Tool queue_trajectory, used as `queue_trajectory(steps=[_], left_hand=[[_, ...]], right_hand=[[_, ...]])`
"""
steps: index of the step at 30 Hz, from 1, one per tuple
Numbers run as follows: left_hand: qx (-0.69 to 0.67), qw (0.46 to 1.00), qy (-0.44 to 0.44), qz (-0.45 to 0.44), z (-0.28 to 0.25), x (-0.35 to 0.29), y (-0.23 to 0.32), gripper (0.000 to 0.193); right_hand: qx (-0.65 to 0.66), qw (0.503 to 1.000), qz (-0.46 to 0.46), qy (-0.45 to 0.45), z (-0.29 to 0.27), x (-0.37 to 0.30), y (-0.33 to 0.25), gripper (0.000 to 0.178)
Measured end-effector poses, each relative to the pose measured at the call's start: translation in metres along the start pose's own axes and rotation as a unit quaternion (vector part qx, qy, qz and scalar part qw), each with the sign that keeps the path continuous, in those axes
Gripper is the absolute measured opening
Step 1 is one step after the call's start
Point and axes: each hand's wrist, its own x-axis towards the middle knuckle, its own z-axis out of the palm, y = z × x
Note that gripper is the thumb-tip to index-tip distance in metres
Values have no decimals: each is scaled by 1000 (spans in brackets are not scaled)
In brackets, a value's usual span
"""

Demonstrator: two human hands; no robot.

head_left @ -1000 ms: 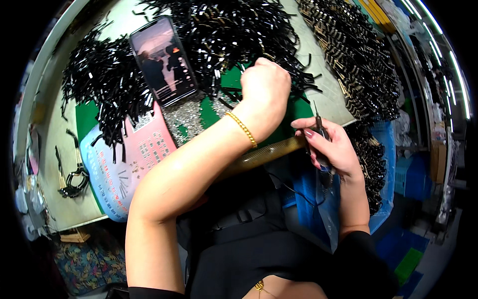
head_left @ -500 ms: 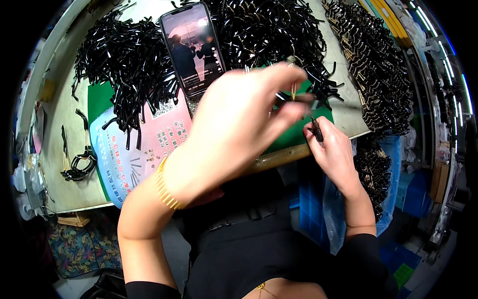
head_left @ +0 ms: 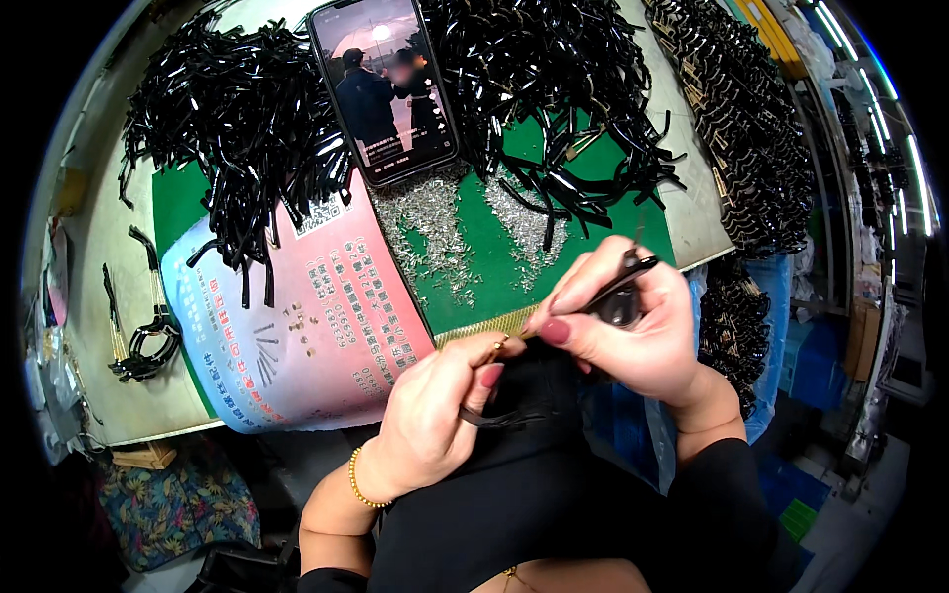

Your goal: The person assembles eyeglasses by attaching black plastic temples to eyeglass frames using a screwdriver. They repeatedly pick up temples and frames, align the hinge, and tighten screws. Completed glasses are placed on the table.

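Note:
Below the table's front edge, my two hands meet over a thin black and gold glasses part. My left hand (head_left: 427,407) pinches its gold hinge end (head_left: 500,345), and a black curved piece (head_left: 499,418) shows below those fingers. The fingers of my right hand (head_left: 654,331) close on a black glasses arm (head_left: 621,284), whose gold end reaches toward the left hand. A slim dark tool, seemingly a screwdriver (head_left: 639,237), stands up out of the same right hand. Its handle is mostly hidden by the fingers.
Heaps of black glasses arms (head_left: 237,128) flank a propped phone (head_left: 390,94). Tiny silver screws (head_left: 425,237) lie on the green mat (head_left: 474,282) beside a printed sheet (head_left: 297,316). Assembled frames (head_left: 756,138) are stacked at right; one frame (head_left: 153,341) lies far left.
My left hand has come down and back from above the mat, uncovering the screws. My right hand has turned inward, its tool now pointing up, and now holds a glasses arm.

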Motion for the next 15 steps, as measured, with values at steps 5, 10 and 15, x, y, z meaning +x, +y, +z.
queue_trajectory(steps=[5,10,15], left_hand=[[-13,999,-19,-26,-2,-1,-6,21],[-25,1000,-3,17,5,-1,-15,20],[8,1000,-5,23,8,2,-8,15]], right_hand=[[19,999,47,-11,0,0,1,14],[-3,999,29,-11,1,0,2,13],[-37,998,4,-54,-2,0,8,13]])
